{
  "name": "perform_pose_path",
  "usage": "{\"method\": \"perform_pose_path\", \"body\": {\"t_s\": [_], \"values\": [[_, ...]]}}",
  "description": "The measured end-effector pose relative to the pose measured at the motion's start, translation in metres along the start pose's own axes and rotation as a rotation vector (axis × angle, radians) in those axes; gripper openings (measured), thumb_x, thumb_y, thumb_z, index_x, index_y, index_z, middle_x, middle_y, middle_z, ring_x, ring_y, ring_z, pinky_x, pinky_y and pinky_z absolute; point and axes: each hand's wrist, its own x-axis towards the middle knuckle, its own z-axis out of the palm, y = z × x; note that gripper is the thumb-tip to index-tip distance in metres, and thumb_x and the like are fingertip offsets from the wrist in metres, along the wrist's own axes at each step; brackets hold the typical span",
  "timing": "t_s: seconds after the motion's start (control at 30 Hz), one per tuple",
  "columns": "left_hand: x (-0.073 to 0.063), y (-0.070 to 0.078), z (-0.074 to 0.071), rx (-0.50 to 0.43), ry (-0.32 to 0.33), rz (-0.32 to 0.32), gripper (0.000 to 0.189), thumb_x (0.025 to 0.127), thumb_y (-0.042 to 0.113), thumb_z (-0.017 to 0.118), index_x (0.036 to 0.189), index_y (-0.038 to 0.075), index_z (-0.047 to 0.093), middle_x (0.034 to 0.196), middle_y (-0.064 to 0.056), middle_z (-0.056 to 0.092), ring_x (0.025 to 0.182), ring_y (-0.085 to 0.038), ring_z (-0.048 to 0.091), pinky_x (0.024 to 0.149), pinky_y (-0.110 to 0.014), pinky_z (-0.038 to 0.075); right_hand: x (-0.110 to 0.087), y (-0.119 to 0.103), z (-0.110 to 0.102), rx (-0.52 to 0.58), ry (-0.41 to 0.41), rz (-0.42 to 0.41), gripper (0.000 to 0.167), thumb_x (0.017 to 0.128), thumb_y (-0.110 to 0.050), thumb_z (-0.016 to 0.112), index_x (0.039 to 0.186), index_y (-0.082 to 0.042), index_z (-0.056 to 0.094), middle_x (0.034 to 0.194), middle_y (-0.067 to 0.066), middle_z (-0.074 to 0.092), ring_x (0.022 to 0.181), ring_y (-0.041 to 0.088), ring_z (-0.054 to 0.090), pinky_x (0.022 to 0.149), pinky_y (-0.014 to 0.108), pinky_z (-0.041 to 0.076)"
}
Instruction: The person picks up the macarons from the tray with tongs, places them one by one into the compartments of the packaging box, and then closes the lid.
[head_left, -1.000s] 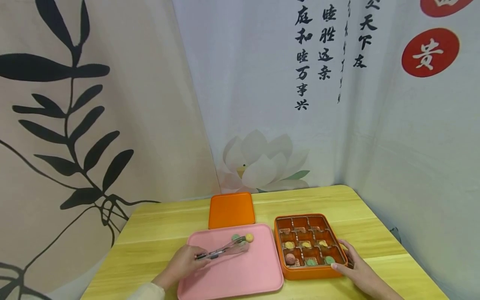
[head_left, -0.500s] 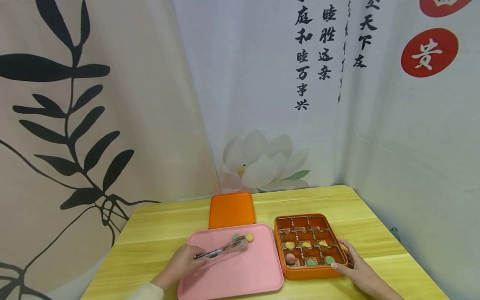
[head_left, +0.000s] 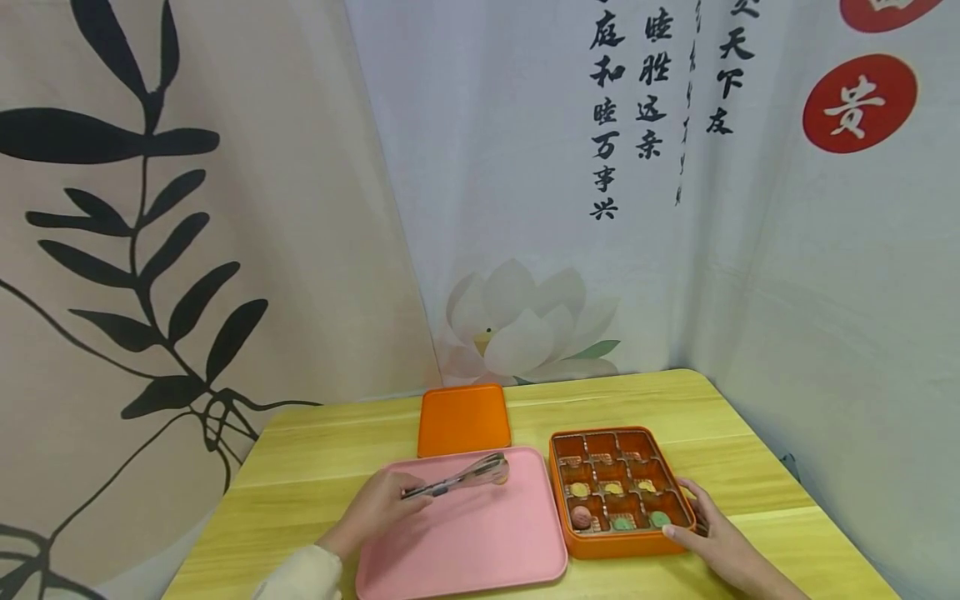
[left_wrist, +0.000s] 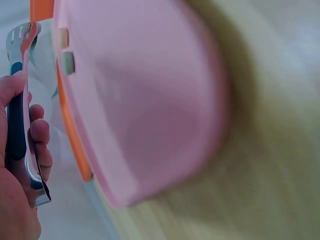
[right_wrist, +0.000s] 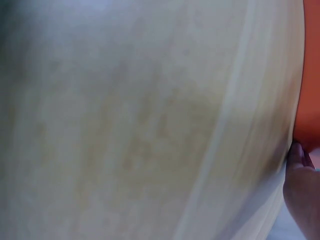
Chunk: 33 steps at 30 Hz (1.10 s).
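Observation:
My left hand [head_left: 385, 502] grips a pair of metal tongs [head_left: 468, 475] with dark handle grips [left_wrist: 16, 120], above the pink tray [head_left: 480, 533]. The tong ends hang over the tray's far side, partly covering a small yellow piece [head_left: 504, 479]. In the left wrist view the yellow piece [left_wrist: 63, 38] and a green piece [left_wrist: 68, 63] lie on the tray, apart from the tongs. My right hand [head_left: 712, 533] holds the near right corner of an orange box [head_left: 622, 547], thumb on the rim, fingers along its side. Its divided insert holds yellow, green and pink pieces [head_left: 581, 517].
An orange lid-like square [head_left: 463, 419] lies behind the tray. The box stands close against the tray's right edge, all on a yellow wood-grain table [head_left: 300, 450]. Printed curtains [head_left: 525, 208] hang behind and to the sides.
My left hand has moved the tongs up the view and slightly right, so they now hide the green piece and part of the yellow one. The right hand and box stay put.

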Motion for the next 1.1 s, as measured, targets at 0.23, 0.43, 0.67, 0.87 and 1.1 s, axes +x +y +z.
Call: {"method": "perform_pose_path", "body": {"t_s": [0.23,0.43,0.67,0.87,1.1], "values": [[0.030,0.022,0.005,0.031,0.014,0.046,0.010,0.088,0.026,0.077,0.094,0.018,0.078,0.064,0.017,0.055,0.054,0.000,0.041,0.048,-0.021,0.035,0.000,0.000,-0.002,-0.008,-0.001,0.004,0.082,0.099,-0.031,0.062,0.155,-0.008,0.006,0.150,0.041,0.020,0.136,0.060,0.022,0.097,0.062,0.040],[0.060,0.042,0.016,0.007,0.011,0.073,0.010,0.089,0.028,0.076,0.087,0.018,0.077,0.062,0.016,0.053,0.055,-0.001,0.043,0.049,-0.021,0.036,0.001,0.002,-0.002,-0.008,0.002,0.007,0.082,0.099,-0.030,0.061,0.155,-0.008,0.006,0.148,0.041,0.024,0.134,0.058,0.028,0.094,0.060,0.043],[0.084,0.059,0.030,0.028,-0.002,0.081,0.016,0.090,0.032,0.074,0.079,0.021,0.071,0.053,0.016,0.047,0.051,-0.001,0.040,0.050,-0.021,0.033,0.002,0.004,0.001,0.020,-0.006,-0.006,0.079,0.100,-0.029,0.061,0.155,-0.009,0.007,0.146,0.038,0.032,0.130,0.053,0.038,0.094,0.058,0.044],[0.092,0.066,0.033,0.022,-0.037,0.057,0.020,0.090,0.030,0.074,0.075,0.020,0.067,0.054,0.013,0.040,0.050,-0.004,0.035,0.050,-0.022,0.030,0.002,0.004,0.001,0.028,-0.010,0.005,0.080,0.099,-0.030,0.061,0.155,-0.010,0.007,0.150,0.038,0.024,0.135,0.056,0.028,0.096,0.059,0.042],[0.090,0.069,0.031,0.005,-0.035,0.031,0.015,0.088,0.032,0.077,0.085,0.018,0.074,0.060,0.013,0.055,0.051,-0.005,0.042,0.050,-0.022,0.036,0.001,0.002,0.001,0.031,-0.003,-0.004,0.079,0.100,-0.028,0.060,0.155,-0.010,0.007,0.147,0.037,0.031,0.129,0.051,0.040,0.092,0.055,0.046]]}}
